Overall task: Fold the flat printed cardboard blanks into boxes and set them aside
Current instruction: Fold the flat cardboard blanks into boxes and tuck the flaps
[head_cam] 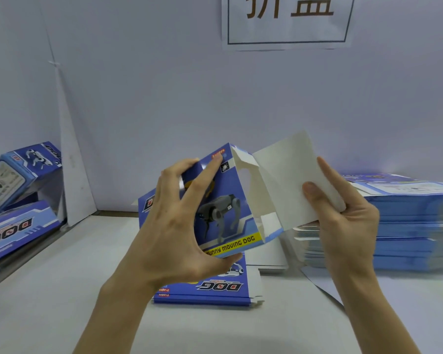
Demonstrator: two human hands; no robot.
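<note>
Nearest, flat on the white table [62, 302]: glossy blue blanks [215, 290] printed "DOG". Above, lifted: half-folded box [230, 213] reading "FUNNY MOVING DOG", gripped by spread, curled left hand [174, 226]; plain white flap [287, 180] pinched by right hand [343, 215]. Beyond, right: tall blank stack [409, 226]; left: finished boxes [18, 175].

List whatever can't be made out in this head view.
Head view throughout:
Wall sign: characters cut off by the top edge.
Stack of flat blanks: blurred, cut by the right edge; count unclear.
Finished box: label print too small.
Half-folded box: left hand covers part of its print.
Right hand: fingers mostly hidden behind the white flap.
</note>
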